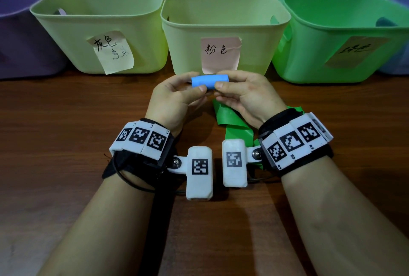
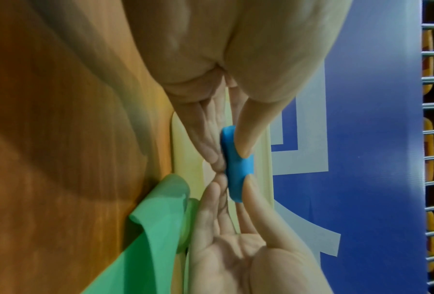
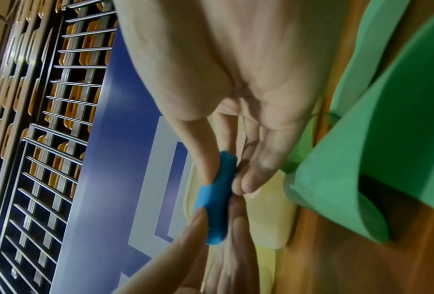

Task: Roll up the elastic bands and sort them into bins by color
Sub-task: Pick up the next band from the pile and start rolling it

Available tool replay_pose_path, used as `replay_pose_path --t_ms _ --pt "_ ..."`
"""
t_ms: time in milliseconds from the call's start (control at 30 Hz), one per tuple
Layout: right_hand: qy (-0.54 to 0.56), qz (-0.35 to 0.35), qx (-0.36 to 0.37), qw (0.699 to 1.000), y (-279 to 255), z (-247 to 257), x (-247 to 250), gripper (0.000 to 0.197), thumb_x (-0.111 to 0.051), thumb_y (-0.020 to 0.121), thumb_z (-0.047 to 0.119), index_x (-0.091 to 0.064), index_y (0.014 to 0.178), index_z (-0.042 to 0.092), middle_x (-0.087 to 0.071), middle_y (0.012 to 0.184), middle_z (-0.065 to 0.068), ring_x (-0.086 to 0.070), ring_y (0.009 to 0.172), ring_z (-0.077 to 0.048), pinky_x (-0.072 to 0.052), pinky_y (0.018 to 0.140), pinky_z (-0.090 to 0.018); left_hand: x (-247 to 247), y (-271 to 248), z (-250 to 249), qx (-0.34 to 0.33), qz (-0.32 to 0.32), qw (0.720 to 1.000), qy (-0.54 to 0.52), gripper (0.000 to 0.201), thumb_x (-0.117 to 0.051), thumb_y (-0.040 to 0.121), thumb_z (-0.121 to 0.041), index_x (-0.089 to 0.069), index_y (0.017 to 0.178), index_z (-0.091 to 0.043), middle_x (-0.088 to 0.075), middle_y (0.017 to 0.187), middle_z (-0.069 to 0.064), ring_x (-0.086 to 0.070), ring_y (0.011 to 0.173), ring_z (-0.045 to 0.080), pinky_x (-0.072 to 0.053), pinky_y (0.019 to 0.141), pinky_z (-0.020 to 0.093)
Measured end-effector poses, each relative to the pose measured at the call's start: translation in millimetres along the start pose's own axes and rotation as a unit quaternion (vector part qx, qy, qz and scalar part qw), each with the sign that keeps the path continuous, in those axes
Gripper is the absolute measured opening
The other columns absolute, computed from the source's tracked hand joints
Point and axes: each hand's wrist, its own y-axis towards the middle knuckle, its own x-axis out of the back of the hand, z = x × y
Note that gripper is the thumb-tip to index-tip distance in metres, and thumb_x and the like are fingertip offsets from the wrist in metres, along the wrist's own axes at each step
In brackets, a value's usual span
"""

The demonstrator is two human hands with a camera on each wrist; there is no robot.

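Nearest the camera, both forearms reach forward over the brown wooden surface, each wrist strapped with a band of white marker blocks. Under the right wrist a loose green band lies unrolled on the wood, touching nothing else. Just beyond it the left hand and the right hand meet around a blue roll, held sideways above the surface: each hand pinches one end between thumb and curled fingers, as both wrist views also show. Right behind the roll stands a pale green bin with a pink note. Beside it on the left is another pale green bin with a yellowish note, and on the right a brighter green bin with a tan note. Farther out, a purple bin sits at the left edge.
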Motion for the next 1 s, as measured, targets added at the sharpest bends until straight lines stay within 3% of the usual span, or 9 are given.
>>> replay_pose_path --t_ms 133,267,400,500,567,700,767,1000 --pt "-0.001 -0.001 0.012 1.000 0 0 0 0.027 -0.055 0.087 -0.010 -0.059 0.113 -0.007 -0.063 0.085 -0.010 -0.062 0.067 -0.009 -0.053 0.067 -0.016 0 -1 -1 0.017 0.009 1.000 0.009 0.019 -0.061 0.084 0.005 -0.059 0.087 -0.013 -0.070 0.083 0.014 -0.068 0.073 0.023 -0.052 0.077 0.035" --pt "-0.016 0.008 0.021 1.000 0 0 -1 0.022 -0.055 0.087 -0.010 -0.061 0.107 -0.005 -0.063 0.085 -0.010 -0.062 0.068 -0.010 -0.052 0.066 -0.015 2 0 -1 0.019 0.005 0.999 0.037 0.008 -0.064 0.086 -0.004 -0.060 0.090 -0.010 -0.070 0.079 0.012 -0.069 0.072 0.020 -0.052 0.076 0.035" --pt "-0.010 0.003 0.030 0.999 1 0 1 0.027 -0.057 0.085 -0.012 -0.059 0.111 -0.007 -0.061 0.074 -0.003 -0.059 0.052 0.000 -0.050 0.062 -0.015 2 -3 -3 0.010 0.006 0.999 0.052 0.009 -0.062 0.087 -0.001 -0.061 0.095 -0.002 -0.063 0.071 0.016 -0.062 0.055 0.016 -0.046 0.069 0.032" --pt "-0.009 0.018 0.024 1.000 0 2 3 0.022 -0.058 0.085 -0.009 -0.060 0.103 0.003 -0.062 0.086 -0.007 -0.064 0.066 -0.006 -0.052 0.065 -0.016 1 -4 -5 0.004 0.008 0.998 0.064 0.008 -0.060 0.088 -0.001 -0.060 0.096 -0.003 -0.064 0.077 0.017 -0.063 0.055 0.015 -0.048 0.065 0.030" --pt "-0.011 0.023 0.020 0.999 0 4 5 0.021 -0.059 0.086 -0.006 -0.061 0.105 0.003 -0.062 0.093 -0.010 -0.064 0.075 -0.012 -0.052 0.066 -0.017 -1 -4 -6 0.003 0.014 0.997 0.073 0.006 -0.059 0.089 -0.003 -0.060 0.096 -0.002 -0.064 0.076 0.017 -0.064 0.055 0.014 -0.050 0.067 0.030" --pt "-0.035 0.022 0.019 0.999 1 8 6 0.022 -0.059 0.089 0.000 -0.062 0.111 0.001 -0.067 0.100 -0.016 -0.068 0.078 -0.016 -0.052 0.066 -0.018 -6 -1 -10 -0.033 0.019 0.987 0.154 0.005 -0.056 0.092 -0.004 -0.060 0.088 -0.005 -0.066 0.065 0.007 -0.063 0.051 0.007 -0.052 0.055 0.019" --pt "-0.043 0.009 0.031 0.999 1 12 4 0.020 -0.059 0.089 0.000 -0.063 0.109 0.001 -0.068 0.098 -0.016 -0.068 0.075 -0.015 -0.052 0.064 -0.017 -8 2 -16 -0.054 0.016 0.981 0.186 0.009 -0.058 0.091 -0.006 -0.060 0.083 -0.008 -0.065 0.056 -0.001 -0.062 0.050 0.004 -0.052 0.056 0.018" --pt "-0.044 0.002 0.076 0.996 -24 46 -5 0.011 -0.058 0.090 -0.001 -0.061 0.097 0.007 -0.065 0.084 -0.006 -0.064 0.066 -0.012 -0.051 0.065 -0.022 -26 -19 -48 -0.035 0.022 0.984 0.174 0.010 -0.063 0.088 -0.011 -0.062 0.079 -0.013 -0.063 0.067 -0.001 -0.061 0.059 0.005 -0.049 0.066 0.018"
